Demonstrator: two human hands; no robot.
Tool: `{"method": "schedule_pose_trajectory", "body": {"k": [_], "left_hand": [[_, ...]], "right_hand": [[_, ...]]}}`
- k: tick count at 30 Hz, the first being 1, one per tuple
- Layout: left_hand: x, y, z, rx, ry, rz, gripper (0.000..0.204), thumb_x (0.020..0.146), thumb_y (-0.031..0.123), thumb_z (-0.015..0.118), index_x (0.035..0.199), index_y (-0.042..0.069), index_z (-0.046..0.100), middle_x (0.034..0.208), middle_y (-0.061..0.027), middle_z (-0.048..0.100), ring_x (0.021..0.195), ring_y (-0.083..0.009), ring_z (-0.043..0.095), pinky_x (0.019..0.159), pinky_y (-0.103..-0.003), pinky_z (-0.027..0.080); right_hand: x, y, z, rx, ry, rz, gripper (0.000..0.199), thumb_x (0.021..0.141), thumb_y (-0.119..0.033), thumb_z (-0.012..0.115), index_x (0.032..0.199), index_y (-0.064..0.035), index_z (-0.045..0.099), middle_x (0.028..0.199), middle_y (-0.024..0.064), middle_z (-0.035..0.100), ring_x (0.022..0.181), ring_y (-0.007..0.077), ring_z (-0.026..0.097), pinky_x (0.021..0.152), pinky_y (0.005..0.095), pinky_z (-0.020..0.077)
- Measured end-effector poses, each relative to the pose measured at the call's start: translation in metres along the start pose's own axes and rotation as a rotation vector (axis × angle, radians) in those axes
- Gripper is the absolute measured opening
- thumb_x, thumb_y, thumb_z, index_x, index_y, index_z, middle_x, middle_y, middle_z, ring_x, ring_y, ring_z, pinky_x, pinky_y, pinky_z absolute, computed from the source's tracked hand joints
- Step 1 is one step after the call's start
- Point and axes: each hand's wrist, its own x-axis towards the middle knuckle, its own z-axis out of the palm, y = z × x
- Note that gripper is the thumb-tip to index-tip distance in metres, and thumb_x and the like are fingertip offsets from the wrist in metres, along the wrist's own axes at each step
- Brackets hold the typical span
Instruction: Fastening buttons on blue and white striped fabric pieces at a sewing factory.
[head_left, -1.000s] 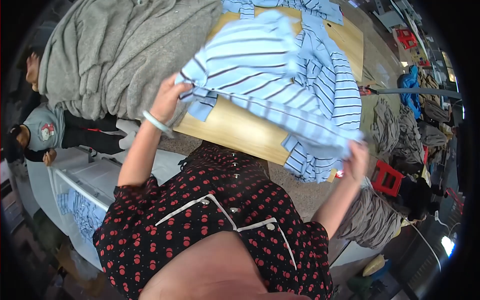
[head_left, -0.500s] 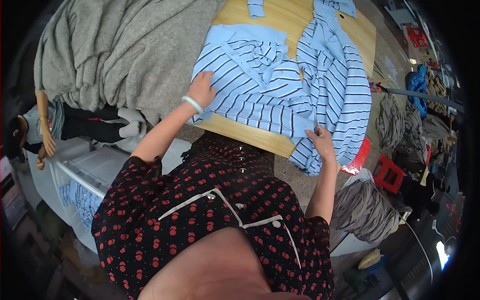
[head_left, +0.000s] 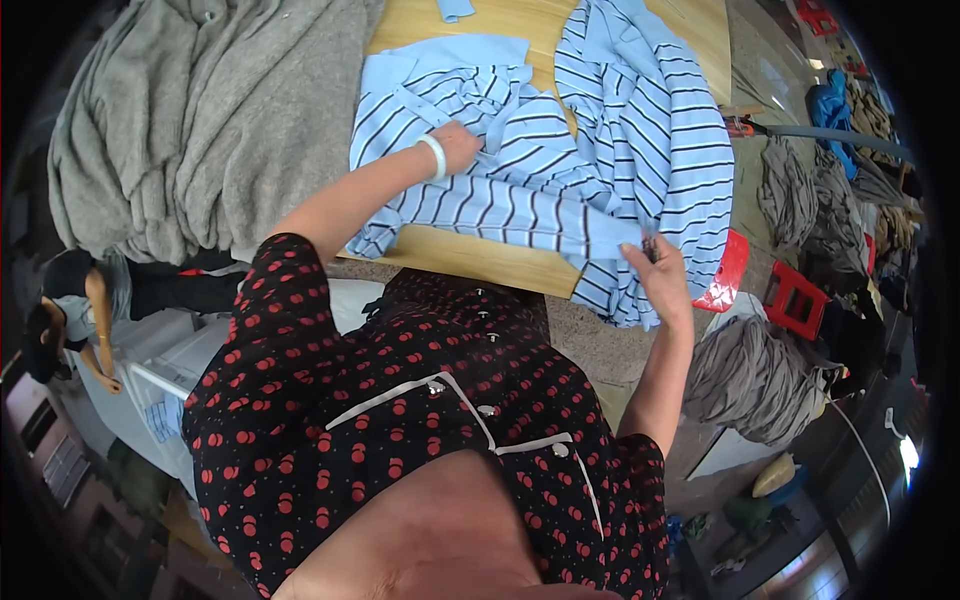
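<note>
A light blue knit shirt [head_left: 500, 205] with dark and white stripes lies spread on the wooden table [head_left: 470, 258] before me, partly bunched. My left hand [head_left: 458, 149], with a pale bangle at the wrist, rests on the middle of the shirt, fingers curled closed on its fabric. At the shirt's near right end, my right hand [head_left: 660, 275] is closed around a small dark metal tool [head_left: 650, 247] that looks like thread snips. Thumb and fingers there also touch the end of the striped strip. More striped fabric [head_left: 690, 150] is heaped beyond that hand, hanging over the table's edge.
A large grey knit pile [head_left: 210, 120] covers the table's left. On the right are a red stool [head_left: 795, 300], a grey cloth bundle [head_left: 755, 380] and a red plastic piece [head_left: 725, 270] by the table edge. Another person [head_left: 85, 290] bends over a white bin [head_left: 160, 375] at left.
My left hand has moved from the shirt's left edge rightward onto its middle. My right hand stays at the shirt's right end with the snips. The whole view has shifted somewhat.
</note>
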Motion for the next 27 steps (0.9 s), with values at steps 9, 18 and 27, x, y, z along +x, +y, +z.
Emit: {"method": "schedule_pose_trajectory", "body": {"k": [9, 18, 27], "left_hand": [[-0.089, 0.004, -0.030, -0.819, 0.049, -0.142, 0.022, 0.074, 0.015, 0.045, 0.086, 0.001, 0.058, 0.071, -0.0110, 0.059, 0.067, -0.0183, 0.055, 0.063, -0.030, 0.043], [-0.166, 0.072, -0.138, -1.866, 0.660, -0.154, 0.022, 0.076, 0.005, 0.045, 0.092, -0.002, 0.057, 0.086, -0.0028, 0.059, 0.079, -0.0090, 0.052, 0.074, -0.022, 0.040], [-0.158, 0.082, -0.109, -1.992, 0.573, -0.235, 0.015, 0.076, 0.005, 0.045, 0.087, 0.001, 0.055, 0.081, -0.0007, 0.057, 0.075, -0.0064, 0.051, 0.069, -0.020, 0.040]], "right_hand": [[0.069, -0.063, -0.039, -0.146, 0.383, -0.405, 0.029, 0.075, -0.019, 0.061, 0.092, 0.0033, 0.054, 0.071, -0.0022, 0.050, 0.066, 0.0057, 0.042, 0.060, 0.0196, 0.0362], [0.080, -0.175, -0.059, 0.312, 0.627, -0.781, 0.020, 0.076, -0.019, 0.062, 0.085, -0.0022, 0.055, 0.067, -0.0041, 0.049, 0.054, 0.0031, 0.038, 0.048, 0.0165, 0.0288], [0.062, -0.095, 0.072, -0.333, 0.176, -0.495, 0.030, 0.082, -0.025, 0.048, 0.105, -0.0061, 0.043, 0.091, 0.0118, 0.054, 0.081, 0.0227, 0.055, 0.071, 0.0310, 0.0417]]}}
